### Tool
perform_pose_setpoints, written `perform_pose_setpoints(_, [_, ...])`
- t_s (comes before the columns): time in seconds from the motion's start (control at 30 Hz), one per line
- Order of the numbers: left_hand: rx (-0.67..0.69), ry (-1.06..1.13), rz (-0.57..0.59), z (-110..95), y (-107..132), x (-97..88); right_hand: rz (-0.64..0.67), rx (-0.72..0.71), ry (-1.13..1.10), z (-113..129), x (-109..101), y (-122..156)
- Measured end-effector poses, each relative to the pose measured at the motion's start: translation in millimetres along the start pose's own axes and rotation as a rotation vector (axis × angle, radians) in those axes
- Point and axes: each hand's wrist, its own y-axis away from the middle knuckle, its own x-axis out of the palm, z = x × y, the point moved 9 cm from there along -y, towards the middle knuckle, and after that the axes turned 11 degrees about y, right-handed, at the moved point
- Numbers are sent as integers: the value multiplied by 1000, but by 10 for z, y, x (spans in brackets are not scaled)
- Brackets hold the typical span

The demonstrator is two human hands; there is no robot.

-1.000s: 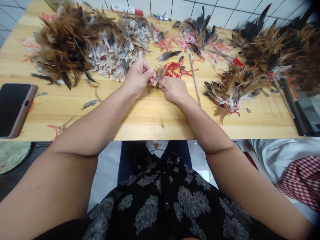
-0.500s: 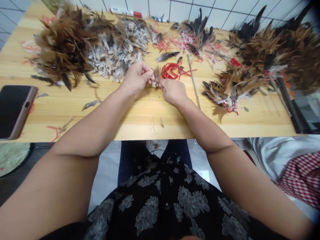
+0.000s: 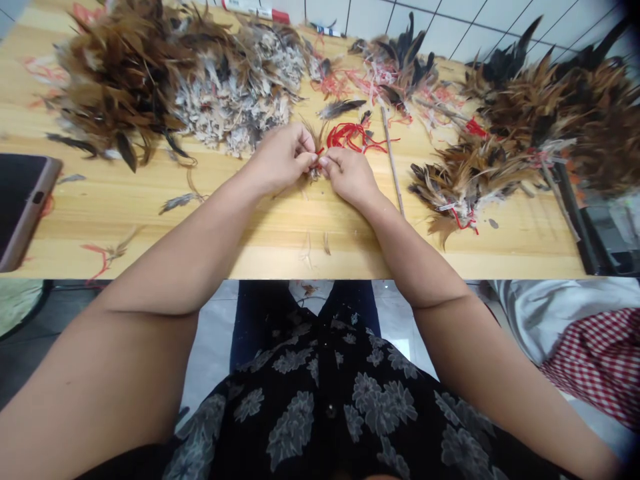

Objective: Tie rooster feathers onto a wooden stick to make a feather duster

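Where the phone (image 3: 23, 200) lies at the left edge of the desk (image 3: 250, 220), with the brown feather pile (image 3: 120, 73) and grey-white feather pile (image 3: 240, 93) beyond it, I read my left hand (image 3: 280, 157) at mid-desk, its grip pinched on a small feather bundle (image 3: 315, 174). My right hand (image 3: 350, 175) meets it fingertip to fingertip, its grip closed on the same bundle. Red string (image 3: 350, 135) lies just beyond the hands, with a thin stick (image 3: 393, 167) and a tied feather bundle (image 3: 470, 177) further right.

Wooden table (image 3: 280, 247) bears feather heaps (image 3: 120, 73), red string (image 3: 350, 136), a thin stick (image 3: 393, 163), a phone (image 3: 20, 200)
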Motion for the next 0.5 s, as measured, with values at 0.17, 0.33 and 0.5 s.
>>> perform_pose_setpoints(0.17, [126, -324, -8, -146, 12, 12, -53, 8, -68, -34, 14, -25])
perform_pose_setpoints(0.33, [145, -266, 62, -60, -25, 23, -114, 17, -145, -40, 24, -36])
perform_pose_setpoints(0.5, [43, -111, 22, 89, -59, -19, -127, 65, -218, -122, 32, -65])
